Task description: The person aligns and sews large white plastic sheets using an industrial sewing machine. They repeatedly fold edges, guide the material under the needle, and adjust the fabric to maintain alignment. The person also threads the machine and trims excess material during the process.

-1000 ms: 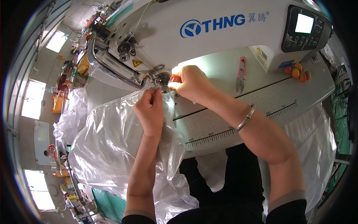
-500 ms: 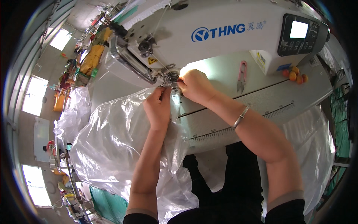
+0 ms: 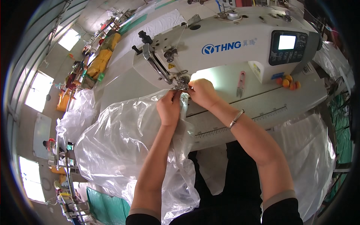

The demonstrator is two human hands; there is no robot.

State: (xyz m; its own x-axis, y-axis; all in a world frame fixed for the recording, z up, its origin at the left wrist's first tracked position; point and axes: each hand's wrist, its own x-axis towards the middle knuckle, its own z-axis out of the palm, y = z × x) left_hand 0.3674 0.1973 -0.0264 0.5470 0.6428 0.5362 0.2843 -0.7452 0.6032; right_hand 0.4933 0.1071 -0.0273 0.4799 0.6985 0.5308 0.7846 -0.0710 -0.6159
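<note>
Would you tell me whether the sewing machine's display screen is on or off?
On: the small screen on the sewing machine glows bright white.

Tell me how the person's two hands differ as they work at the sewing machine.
The left hand shows its back and pinches the clear plastic sheet from the near side; the right hand reaches in from the right, fingertips beside the presser foot. The right wrist wears a metal bracelet; the left is bare. Both grip the plastic at the sewing machine's needle.
</note>
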